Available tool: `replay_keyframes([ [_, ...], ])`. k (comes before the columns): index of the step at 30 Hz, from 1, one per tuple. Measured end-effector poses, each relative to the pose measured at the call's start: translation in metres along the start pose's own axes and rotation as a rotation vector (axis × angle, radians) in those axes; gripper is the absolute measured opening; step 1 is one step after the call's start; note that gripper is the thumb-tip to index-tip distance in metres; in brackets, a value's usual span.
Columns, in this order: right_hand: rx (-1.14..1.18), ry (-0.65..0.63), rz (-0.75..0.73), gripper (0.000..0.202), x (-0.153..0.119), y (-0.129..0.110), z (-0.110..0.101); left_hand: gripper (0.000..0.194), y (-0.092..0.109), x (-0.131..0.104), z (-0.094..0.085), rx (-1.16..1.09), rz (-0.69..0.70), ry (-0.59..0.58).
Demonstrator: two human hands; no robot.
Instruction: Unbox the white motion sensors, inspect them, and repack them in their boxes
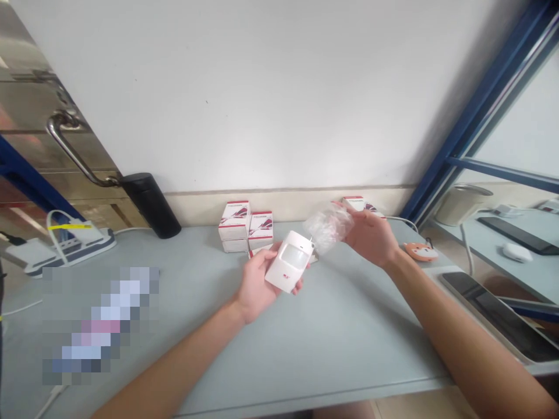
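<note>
A white motion sensor (290, 262) with a frosted window and a small red mark is gripped in my left hand (259, 285), its front turned up toward me. My right hand (371, 233) is closed on a crumpled clear plastic bag (326, 227), up and to the right of the sensor. The bag's lower left edge comes close to the sensor's top corner; I cannot tell whether they touch. Behind my left hand stand several small white and red boxes (234, 221). Another such box (356, 203) is partly hidden behind my right hand.
A black cylinder (151, 203) stands at the back left, near a white power strip (72, 250). A blurred-out item (102, 320) lies on the grey table (332, 349). To the right are an orange animal-shaped object (420, 251), a dark phone-like slab (498, 314) and a blue-framed mirror (502, 233).
</note>
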State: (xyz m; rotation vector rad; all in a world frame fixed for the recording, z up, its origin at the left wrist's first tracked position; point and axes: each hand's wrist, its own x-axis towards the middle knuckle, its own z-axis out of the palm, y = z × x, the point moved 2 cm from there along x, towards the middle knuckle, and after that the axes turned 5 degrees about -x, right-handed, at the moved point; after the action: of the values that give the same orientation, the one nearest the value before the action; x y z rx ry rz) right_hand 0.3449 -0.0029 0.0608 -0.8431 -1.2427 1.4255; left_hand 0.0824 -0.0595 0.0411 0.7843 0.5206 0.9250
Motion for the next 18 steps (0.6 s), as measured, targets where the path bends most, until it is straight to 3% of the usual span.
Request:
replay_keyframes([
  [7,0.004,0.012,0.008,0.043,0.004,0.008,-0.004,0.044,0.001,-0.001,0.000,-0.031,0.003,-0.058],
  [14,0.071,-0.075,0.114,0.048,0.001,0.012,0.006,0.045,0.001,0.000,0.000,-0.040,-0.027,-0.111],
  [18,0.069,-0.061,0.143,0.050,0.000,0.011,0.006,0.048,0.000,0.000,0.000,-0.027,-0.044,-0.140],
])
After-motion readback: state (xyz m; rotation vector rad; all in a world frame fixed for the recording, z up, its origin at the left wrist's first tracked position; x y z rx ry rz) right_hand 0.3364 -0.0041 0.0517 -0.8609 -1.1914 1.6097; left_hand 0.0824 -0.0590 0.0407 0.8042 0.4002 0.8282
